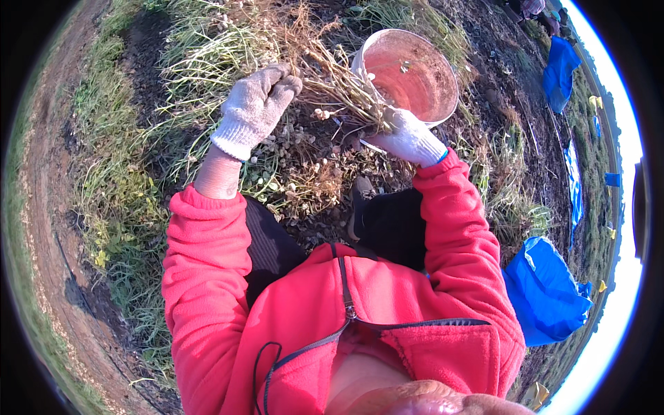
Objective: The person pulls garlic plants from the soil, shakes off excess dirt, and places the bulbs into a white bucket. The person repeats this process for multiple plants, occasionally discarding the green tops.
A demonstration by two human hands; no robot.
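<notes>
My right hand (407,136), in a white knit glove, is closed around the stems of a bunch of pulled peanut plants (345,85). The dry roots of the bunch spread up and left, and a few pods (321,114) hang below it. My left hand (262,106), in a soiled glove of the same kind, is beside the root end with its fingers curled; whether a root or pod is between the fingertips cannot be told. A round bucket (410,72) with a reddish, dirt-stained inside stands just beyond my right hand, with small bits in it.
Pulled plants (218,67) lie in heaps ahead and to the left. Loose pods and leaves (295,181) cover the soil near my shoe (361,199). A blue sack (547,290) stands at my right, another blue sack (560,72) farther off. Other people (534,8) are at the far upper right.
</notes>
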